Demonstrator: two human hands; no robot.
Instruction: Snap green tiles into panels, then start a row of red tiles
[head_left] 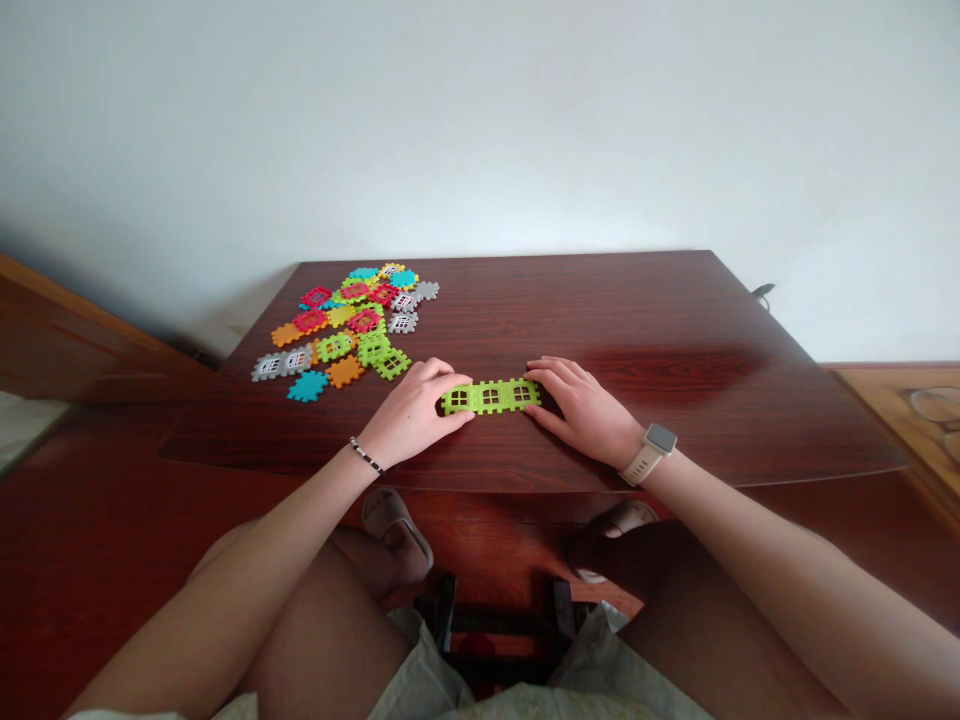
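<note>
A strip of three joined green window tiles [491, 396] lies flat on the dark wooden table [637, 340], near its front edge. My left hand [416, 410] grips the strip's left end with its fingers curled over it. My right hand [581, 405], with a pale watch on the wrist, holds the strip's right end, fingers bent around the tile. A pile of several loose interlocking tiles [349, 320], red, green, grey, orange, yellow and blue, lies at the table's far left, a short way beyond my left hand.
A white wall stands behind the table. Below the table's front edge are my knees, my feet in slippers [397, 525] and a dark stool frame [495, 615]. A wooden surface [892, 400] with a glass object sits at the right.
</note>
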